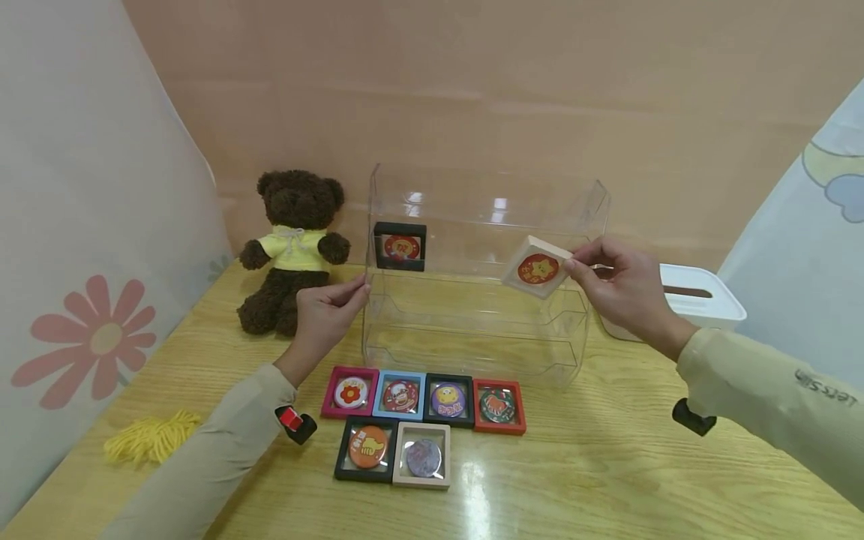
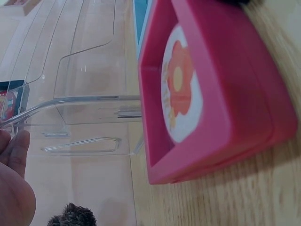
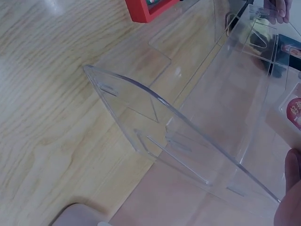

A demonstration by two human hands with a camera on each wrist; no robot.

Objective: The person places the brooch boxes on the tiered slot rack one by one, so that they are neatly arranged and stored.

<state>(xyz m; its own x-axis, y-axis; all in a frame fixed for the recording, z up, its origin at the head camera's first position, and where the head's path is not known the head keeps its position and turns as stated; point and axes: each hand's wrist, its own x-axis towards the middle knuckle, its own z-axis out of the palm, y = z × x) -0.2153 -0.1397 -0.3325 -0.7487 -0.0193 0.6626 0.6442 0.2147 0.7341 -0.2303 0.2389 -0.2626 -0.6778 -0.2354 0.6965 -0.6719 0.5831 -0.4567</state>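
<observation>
A clear acrylic tiered display rack [image 1: 472,328] stands on the table. My left hand [image 1: 326,318] pinches its left side edge between thumb and fingers. My right hand [image 1: 624,289] holds a beige square display frame [image 1: 535,268] by its right side, tilted, in front of the rack's upper right part. A red round badge with a yellow star shows inside this frame. On the rack's upper tier, at the left end, sits a black frame [image 1: 400,247] with a red badge. In the left wrist view, the pink frame [image 2: 216,94] looms large, with the rack behind it.
Before the rack lie two rows of framed badges, including a red frame [image 1: 499,406] and a black frame [image 1: 366,448]. A brown teddy bear [image 1: 294,247] sits left of the rack. Yellow yarn [image 1: 154,437] lies front left. A white tissue box [image 1: 702,292] stands behind my right hand.
</observation>
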